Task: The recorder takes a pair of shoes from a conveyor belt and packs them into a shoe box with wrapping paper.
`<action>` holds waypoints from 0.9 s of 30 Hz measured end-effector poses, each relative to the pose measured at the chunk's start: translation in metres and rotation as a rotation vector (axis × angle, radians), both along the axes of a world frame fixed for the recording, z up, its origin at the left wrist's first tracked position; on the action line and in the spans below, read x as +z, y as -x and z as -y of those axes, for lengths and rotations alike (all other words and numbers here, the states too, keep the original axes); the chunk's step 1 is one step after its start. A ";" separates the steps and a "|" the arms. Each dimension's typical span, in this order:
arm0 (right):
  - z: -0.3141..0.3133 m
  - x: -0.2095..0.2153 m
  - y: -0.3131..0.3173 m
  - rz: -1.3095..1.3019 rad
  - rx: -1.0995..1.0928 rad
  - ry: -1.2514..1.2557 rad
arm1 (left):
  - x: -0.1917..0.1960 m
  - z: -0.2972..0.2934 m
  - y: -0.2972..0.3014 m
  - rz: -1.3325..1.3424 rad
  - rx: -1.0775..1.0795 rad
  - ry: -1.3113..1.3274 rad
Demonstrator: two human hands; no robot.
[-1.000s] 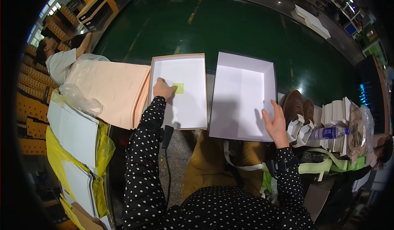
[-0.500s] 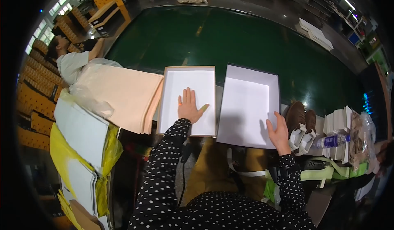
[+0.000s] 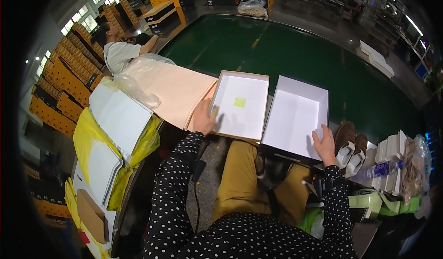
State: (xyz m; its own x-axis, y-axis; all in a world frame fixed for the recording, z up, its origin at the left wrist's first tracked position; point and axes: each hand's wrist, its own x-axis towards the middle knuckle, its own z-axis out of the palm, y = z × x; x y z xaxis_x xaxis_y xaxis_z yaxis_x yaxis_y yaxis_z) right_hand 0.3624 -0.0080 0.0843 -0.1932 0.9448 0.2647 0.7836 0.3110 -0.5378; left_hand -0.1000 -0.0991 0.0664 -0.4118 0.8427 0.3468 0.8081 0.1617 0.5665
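Observation:
An open brown-edged box (image 3: 258, 76) with a white inside lies in front of me, a small yellow sticker (image 3: 239, 102) on its bottom. My left hand (image 3: 203, 117) rests at the box's left wall, beside a stack of peach paper sheets (image 3: 173, 90); whether it pinches a sheet I cannot tell. To the right lies a white box lid (image 3: 295, 118). My right hand (image 3: 324, 143) lies flat on the lid's near right corner, fingers spread. A pair of brown shoes (image 3: 348, 146) sits just right of that hand.
White sheets on yellow plastic (image 3: 117, 120) are stacked at my left. A green belt (image 3: 286, 51) runs behind the boxes. Folded white cartons (image 3: 390, 153), a water bottle (image 3: 380, 170) and a bag are at the right. Another person (image 3: 121, 51) sits far left by orange boxes.
My left hand has come off the inside of the brown-edged box and moved left to its wall by the peach sheets, uncovering the yellow sticker. The right hand stays on the lid.

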 end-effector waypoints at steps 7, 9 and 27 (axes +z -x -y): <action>0.000 0.003 0.017 -0.024 0.044 0.014 | -0.021 0.033 0.118 -0.021 0.358 0.163; 0.002 0.001 0.018 -0.008 0.055 0.033 | -0.026 0.029 0.128 0.004 0.381 0.173; -0.002 0.042 0.030 0.075 0.084 0.164 | -0.050 0.007 0.179 -0.442 0.361 0.114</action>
